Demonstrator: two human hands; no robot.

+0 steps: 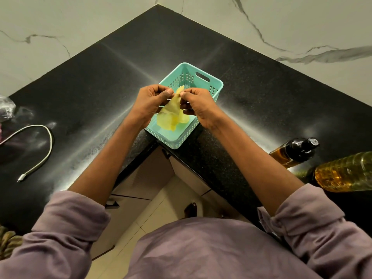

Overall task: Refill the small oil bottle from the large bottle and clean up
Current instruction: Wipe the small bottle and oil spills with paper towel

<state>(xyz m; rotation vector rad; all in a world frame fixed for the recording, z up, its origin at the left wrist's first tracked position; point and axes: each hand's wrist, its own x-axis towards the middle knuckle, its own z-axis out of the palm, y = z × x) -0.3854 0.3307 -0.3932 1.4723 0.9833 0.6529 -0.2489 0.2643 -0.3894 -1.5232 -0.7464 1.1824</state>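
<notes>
Both hands meet over the middle of the counter, the left hand (150, 101) and the right hand (198, 105) each pinching the top of a yellowish, oil-stained tissue (173, 113) between thumb and fingertips. The tissue hangs between the two hands, its upper tip just above the fingertips and its crumpled lower part drooping below the palms. Directly beneath the hands and the tissue sits a teal plastic basket (211, 83) with slotted walls, its near corner reaching the counter's inner edge.

Well to the right of the right hand, beside the right forearm, the small oil bottle (296, 152) with a dark top and amber oil stands on the black counter (90, 81). Just beyond it, nearer the right sleeve, is the large bottle (346, 174), filled with golden oil and cut off by the frame edge; the two look very close together, though whether they touch is unclear.

Far to the left of the left hand a white cable (43, 154) curves across the counter.
</notes>
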